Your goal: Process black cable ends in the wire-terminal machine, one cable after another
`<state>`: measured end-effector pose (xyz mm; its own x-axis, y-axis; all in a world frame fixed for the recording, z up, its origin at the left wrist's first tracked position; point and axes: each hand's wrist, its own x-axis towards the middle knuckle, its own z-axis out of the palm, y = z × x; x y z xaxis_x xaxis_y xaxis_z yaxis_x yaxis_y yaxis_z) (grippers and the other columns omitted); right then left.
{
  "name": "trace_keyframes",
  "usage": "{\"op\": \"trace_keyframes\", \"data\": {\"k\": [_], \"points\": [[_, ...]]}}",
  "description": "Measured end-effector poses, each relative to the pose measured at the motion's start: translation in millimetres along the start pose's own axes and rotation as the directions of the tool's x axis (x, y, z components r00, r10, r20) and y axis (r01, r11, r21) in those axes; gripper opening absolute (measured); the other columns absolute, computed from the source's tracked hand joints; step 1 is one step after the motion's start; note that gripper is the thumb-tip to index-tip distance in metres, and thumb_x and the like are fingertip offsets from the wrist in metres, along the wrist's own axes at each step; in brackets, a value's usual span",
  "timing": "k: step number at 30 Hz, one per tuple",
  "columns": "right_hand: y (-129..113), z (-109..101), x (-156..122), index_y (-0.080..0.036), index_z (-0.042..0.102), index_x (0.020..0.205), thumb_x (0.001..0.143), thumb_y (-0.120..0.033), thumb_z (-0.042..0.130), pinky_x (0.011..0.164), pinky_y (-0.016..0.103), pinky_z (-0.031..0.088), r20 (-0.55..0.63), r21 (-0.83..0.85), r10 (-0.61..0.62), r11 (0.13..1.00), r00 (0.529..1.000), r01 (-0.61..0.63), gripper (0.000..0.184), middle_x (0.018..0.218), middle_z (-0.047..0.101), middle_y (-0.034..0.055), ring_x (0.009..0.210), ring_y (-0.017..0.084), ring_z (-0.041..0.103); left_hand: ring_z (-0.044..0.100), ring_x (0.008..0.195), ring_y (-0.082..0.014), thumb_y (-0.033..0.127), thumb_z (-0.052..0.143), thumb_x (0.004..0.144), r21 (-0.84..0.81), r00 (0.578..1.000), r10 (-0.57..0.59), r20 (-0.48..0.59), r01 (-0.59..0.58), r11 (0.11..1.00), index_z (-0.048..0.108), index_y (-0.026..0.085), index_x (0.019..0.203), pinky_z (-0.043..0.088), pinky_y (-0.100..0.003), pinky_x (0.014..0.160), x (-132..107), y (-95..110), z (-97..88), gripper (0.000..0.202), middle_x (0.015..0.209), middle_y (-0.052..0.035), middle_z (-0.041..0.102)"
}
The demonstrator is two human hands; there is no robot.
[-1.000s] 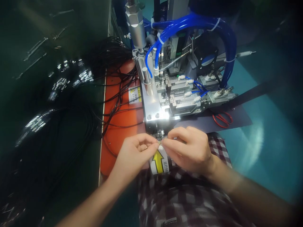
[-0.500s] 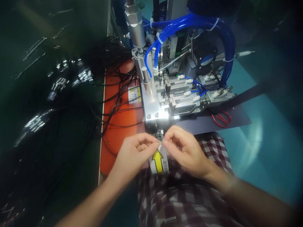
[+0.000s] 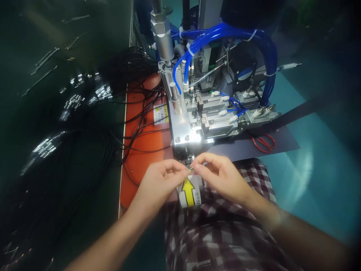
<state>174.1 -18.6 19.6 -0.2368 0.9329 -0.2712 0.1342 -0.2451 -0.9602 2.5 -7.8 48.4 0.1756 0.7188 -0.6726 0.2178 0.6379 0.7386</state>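
Since the earlier frame, the right hand (image 3: 227, 178) has uncurled slightly; whether its fingertips grip, I cannot tell. The left hand (image 3: 158, 182) pinches thin wires (image 3: 191, 169) between both hands, near the yellow arrow (image 3: 188, 192). Loosening that pinch could let them slip or splay.

One left hand (image 3: 159, 180) and one right hand (image 3: 225, 175) show. The strands (image 3: 191, 169) between them are too small to count. One warning label (image 3: 161, 114) sits near the right edge of the orange worktop (image 3: 143, 169); one pair of red handles (image 3: 264, 143), near the dark plate's (image 3: 234, 149) front edge. One yellow arrow (image 3: 188, 192) shows. At least four ties (image 3: 188, 50) circle blue tubing (image 3: 222, 32).
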Motion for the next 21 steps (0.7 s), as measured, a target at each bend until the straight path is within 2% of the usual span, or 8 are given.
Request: {"op": "trace_keyframes", "data": {"k": [3,9,13,16,19,21], "points": [[-1.7,2.5,-0.7,-0.017,0.064,0.083,0.085,-0.03,0.059,0.041,0.021,0.031,-0.003,-0.014,0.034,0.999,0.999,-0.034,0.014,0.07,0.058,-0.0008,0.048,0.008,0.042,0.05,0.051,-0.0083,0.036,0.069,0.074,0.029,1.0,0.008,-0.007,-0.008,1.0,0.063,0.015,0.073,0.043,-0.016,0.045,0.1,-0.8,0.6,0.021,0.06,0.002,0.056],[-0.6,8.1,0.9,-0.017,0.059,0.074,0.084,-0.025,0.058,0.051,0.023,0.039,-0.064,-0.022,-0.013,1.0,0.998,0.011,0.013,0.07,0.058,-0.0003,0.057,0.01,0.047,0.049,0.052,-0.009,0.038,0.066,0.075,0.091,0.999,0.031,-0.015,-0.03,0.995,0.064,0.015,0.076,0.042,-0.017,0.043,0.7,-2.4,0.4,0.023,0.062,0.0008,0.056],[-1.5,6.2,1.6,-0.017,0.059,0.075,0.085,-0.025,0.056,0.049,0.022,0.038,-0.04,-0.011,0.004,1.0,0.999,-0.005,0.014,0.069,0.057,-0.0005,0.056,0.01,0.047,0.049,0.052,-0.0092,0.039,0.066,0.075,0.103,1.0,0.024,-0.011,-0.023,0.994,0.065,0.016,0.077,0.042,-0.017,0.044,1.4,-3.2,-0.2,0.023,0.064,0.0007,0.056],[-3.4,5.0,2.6,-0.017,0.062,0.079,0.085,-0.024,0.057,0.047,0.022,0.036,-0.013,-0.059,-0.031,0.998,0.999,0.03,0.01,0.071,0.06,-0.0006,0.055,0.01,0.046,0.049,0.052,-0.0092,0.04,0.066,0.074,0.1,0.999,0.033,-0.004,-0.032,0.995,0.065,0.016,0.075,0.041,-0.017,0.044,1.4,-3.2,0.1,0.024,0.064,0.0005,0.057],[-3.4,7.4,2.9,-0.018,0.061,0.078,0.084,-0.023,0.058,0.047,0.022,0.035,-0.031,-0.096,-0.067,0.993,0.997,0.064,0.008,0.07,0.059,-0.0016,0.054,0.009,0.044,0.048,0.051,-0.0093,0.041,0.068,0.072,0.096,0.999,0.044,0.0,-0.044,0.994,0.065,0.015,0.075,0.041,-0.018,0.044,0.9,-2.9,0.6,0.026,0.061,0.0007,0.056],[-2.5,10.1,2.6,-0.018,0.058,0.075,0.084,-0.024,0.058,0.048,0.022,0.036,-0.058,-0.058,-0.057,0.997,0.997,0.054,0.011,0.066,0.055,-0.0021,0.054,0.01,0.044,0.047,0.051,-0.0092,0.041,0.069,0.072,0.097,0.998,0.054,-0.012,-0.053,0.994,0.065,0.015,0.075,0.041,-0.017,0.044,0.7,-3.0,0.7,0.026,0.06,0.0011,0.055]]}}
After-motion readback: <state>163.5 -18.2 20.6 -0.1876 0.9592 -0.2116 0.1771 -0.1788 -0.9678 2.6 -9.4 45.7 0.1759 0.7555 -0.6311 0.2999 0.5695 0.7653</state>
